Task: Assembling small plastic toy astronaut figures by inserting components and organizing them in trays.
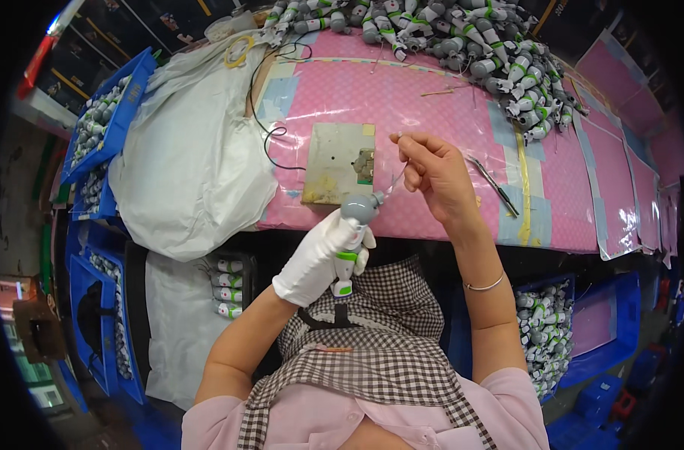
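Our left grip (pixel 317 251) has the figure (pixel 347 256); right grip (pixel 435 176) pinches its cord (pixel 396 180). Probably light, stiff; grasp mid-body.

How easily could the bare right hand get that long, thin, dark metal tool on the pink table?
Probably yes: the dark metal tool lies beside the right hand with nothing visible between them, though that hand seems busy with a thin, pale wire.
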A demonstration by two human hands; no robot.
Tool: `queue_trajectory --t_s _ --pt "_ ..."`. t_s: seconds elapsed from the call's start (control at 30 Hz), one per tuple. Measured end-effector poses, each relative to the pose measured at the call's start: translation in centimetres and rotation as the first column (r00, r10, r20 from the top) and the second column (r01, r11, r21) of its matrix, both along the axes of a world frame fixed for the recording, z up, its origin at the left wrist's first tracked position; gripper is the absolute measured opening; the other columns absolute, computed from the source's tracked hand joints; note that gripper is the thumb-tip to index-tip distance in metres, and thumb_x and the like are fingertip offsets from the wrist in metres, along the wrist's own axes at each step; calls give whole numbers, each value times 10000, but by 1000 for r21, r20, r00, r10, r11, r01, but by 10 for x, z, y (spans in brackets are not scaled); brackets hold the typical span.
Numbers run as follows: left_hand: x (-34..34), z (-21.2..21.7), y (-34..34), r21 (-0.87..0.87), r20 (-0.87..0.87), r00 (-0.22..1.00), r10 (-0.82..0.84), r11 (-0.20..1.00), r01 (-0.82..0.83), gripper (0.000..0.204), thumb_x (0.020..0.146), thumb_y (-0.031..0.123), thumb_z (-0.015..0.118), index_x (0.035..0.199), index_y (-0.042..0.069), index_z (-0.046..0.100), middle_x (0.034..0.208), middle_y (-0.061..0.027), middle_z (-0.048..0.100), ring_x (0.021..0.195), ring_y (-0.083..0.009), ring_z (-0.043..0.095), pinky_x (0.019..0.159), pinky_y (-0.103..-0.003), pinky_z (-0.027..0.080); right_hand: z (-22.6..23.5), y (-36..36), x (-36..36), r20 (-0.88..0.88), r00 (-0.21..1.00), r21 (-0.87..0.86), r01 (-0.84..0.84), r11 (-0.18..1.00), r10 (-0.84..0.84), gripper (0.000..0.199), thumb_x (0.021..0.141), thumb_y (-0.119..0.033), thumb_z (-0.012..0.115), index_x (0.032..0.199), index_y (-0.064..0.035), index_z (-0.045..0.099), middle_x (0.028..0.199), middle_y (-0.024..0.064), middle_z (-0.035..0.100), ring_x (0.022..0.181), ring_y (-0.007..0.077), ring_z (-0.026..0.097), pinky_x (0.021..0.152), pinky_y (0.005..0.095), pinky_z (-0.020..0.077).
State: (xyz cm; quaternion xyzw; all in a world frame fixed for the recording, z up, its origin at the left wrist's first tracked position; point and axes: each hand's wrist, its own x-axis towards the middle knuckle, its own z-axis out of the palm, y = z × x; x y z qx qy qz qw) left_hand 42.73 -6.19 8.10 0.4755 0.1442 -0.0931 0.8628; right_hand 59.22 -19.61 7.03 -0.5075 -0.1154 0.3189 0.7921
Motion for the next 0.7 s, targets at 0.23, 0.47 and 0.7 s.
queue_trajectory --t_s 0.23,0.47,0.7 --pt "7 3 1 338 -34 993 114 936 -96 222 862 173 583 1010 27 504 767 -23 556 627 -96 547 574 -239 447 -12 7 -3 779 587 -440 261 859 220 148 746 -121 648 782 20 676 652 57 593 538 100 510 510 265 412" --pt "12 4 24 -19 -84 996 2 1000 -4 380 906 310 566 1164 38 504 992 -37 565 944 -143 559 773 -332 513 0 11 6 735 531 -583 177 793 422 147 746 -109 630 771 33 661 640 63 592 558 104 522 527 263 419" --pt "17 -5 26 -70 -17 1000 18 997 -19 365 892 280 588 1099 -15 531 957 -78 598 903 -203 607 798 -370 522 -2 19 40 369 687 -651 -290 702 626 166 792 -142 628 729 12 632 636 -2 581 575 58 489 532 225 388"
